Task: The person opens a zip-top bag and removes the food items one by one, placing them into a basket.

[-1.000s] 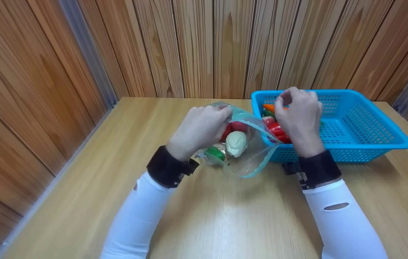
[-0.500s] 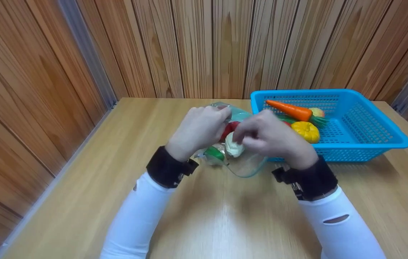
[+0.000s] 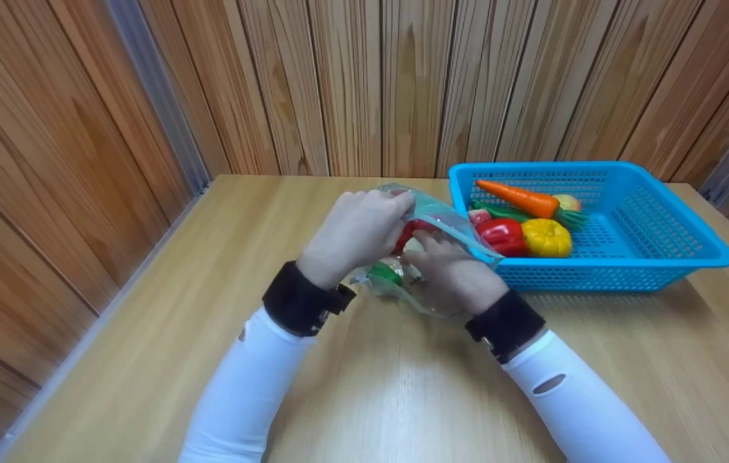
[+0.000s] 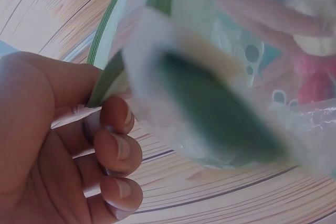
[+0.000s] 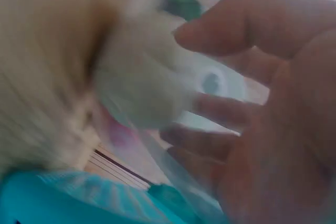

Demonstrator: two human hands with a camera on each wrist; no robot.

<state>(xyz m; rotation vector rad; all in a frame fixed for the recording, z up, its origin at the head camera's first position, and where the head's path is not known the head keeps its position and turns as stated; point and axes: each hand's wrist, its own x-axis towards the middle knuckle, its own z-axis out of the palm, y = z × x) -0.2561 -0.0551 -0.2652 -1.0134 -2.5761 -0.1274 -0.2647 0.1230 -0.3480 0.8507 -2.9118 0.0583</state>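
Your right hand [image 3: 454, 270] is inside the clear zip bag [image 3: 448, 218]

Your left hand [image 3: 364, 228] pinches the bag's zip edge between thumb and curled fingers, near the basket's left end. Your right hand is loosely curved, thumb and fingers well parted, with a pale cabbage [image 5: 142, 72] at the fingertips; the blurred right wrist view does not settle whether you touch it, but your fingers are not wrapped round it. The bag rests on the tabletop [image 3: 364, 411], just beside the basket, and a red vegetable [image 3: 420, 226] and a green vegetable [image 3: 384, 273] lie in it with the cabbage.

To your right, the blue plastic basket [image 3: 615, 278] carries its load at the left end: an orange carrot [image 3: 519, 198] with green leaves lies over a long green vegetable [image 3: 499, 211], a red bell pepper [image 3: 501, 236] sits against a yellow pumpkin [image 3: 548, 238], and a yellowish round fruit [image 3: 568, 202] shows behind the carrot.
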